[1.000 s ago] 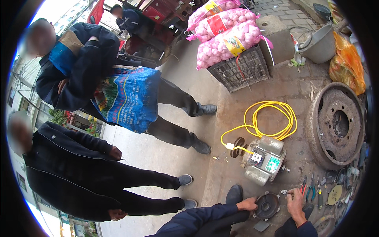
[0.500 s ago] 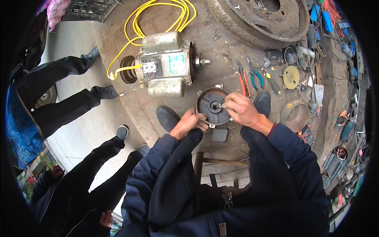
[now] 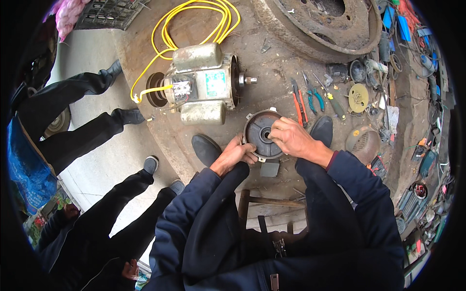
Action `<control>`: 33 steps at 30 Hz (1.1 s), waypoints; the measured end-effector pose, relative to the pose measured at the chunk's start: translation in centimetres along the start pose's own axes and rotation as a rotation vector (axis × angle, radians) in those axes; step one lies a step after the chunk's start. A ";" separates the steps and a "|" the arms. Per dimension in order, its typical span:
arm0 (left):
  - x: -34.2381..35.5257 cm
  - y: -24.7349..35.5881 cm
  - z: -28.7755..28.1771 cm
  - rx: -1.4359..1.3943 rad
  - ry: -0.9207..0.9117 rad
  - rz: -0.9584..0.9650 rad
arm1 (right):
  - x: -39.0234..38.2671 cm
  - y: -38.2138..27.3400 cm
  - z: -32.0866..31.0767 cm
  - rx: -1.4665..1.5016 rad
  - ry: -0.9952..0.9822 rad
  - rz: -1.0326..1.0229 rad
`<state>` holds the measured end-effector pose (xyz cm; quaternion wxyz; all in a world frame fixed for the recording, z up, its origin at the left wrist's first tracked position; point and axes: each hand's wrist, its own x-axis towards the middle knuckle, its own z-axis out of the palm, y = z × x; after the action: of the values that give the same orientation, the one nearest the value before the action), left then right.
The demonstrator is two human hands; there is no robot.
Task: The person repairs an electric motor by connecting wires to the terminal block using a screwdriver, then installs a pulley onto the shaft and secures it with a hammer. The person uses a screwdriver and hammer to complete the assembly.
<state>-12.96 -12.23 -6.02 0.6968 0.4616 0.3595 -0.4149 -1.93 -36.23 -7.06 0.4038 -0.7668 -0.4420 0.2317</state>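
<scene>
My left hand [image 3: 235, 154] grips the near-left rim of a round dark metal end cover [image 3: 258, 140] between my feet. My right hand [image 3: 291, 136] has its fingers closed at the cover's central hub, on something I cannot make out. An electric motor [image 3: 214, 85] with a yellow cable [image 3: 218, 14] plugged into its terminal block lies beyond, shaft pointing right. Red-handled pliers [image 3: 299, 103], teal-handled pliers [image 3: 315, 97] and a screwdriver [image 3: 335, 105] lie to the right of the motor. A small grey plate [image 3: 269, 169] is just below the cover.
A rusty wheel rim [image 3: 306, 39] sits at the top, beside assorted parts [image 3: 422, 160] along the right. A yellow disc [image 3: 357, 98] and rusty dome [image 3: 362, 144] lie nearer. Two people's legs [image 3: 79, 121] stand on the left. A black crate [image 3: 104, 14] is at top left.
My view has swung down from the people and onion-like sacks to my hands. My hands have moved onto the cover, the right one from beside it to the hub, fingers now slightly further over it.
</scene>
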 end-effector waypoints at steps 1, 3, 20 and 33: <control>0.1 -0.1 0.0 0.005 -0.002 -0.010 | 0.0 0.1 -0.2 -0.011 -0.021 -0.004; 0.3 -0.3 0.0 -0.009 -0.010 -0.010 | 0.1 0.2 -0.3 -0.035 -0.059 0.001; 3.8 1.0 1.4 -0.476 -0.141 0.136 | 0.9 2.7 -3.8 1.290 0.275 0.768; 10.1 3.3 2.3 -1.060 -0.324 0.252 | 9.6 3.1 -2.9 1.493 0.415 0.676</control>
<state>-5.63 -16.16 -13.08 0.9236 0.0186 0.3492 -0.1570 6.49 -30.05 -7.96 0.7862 -0.4169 0.1634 0.4259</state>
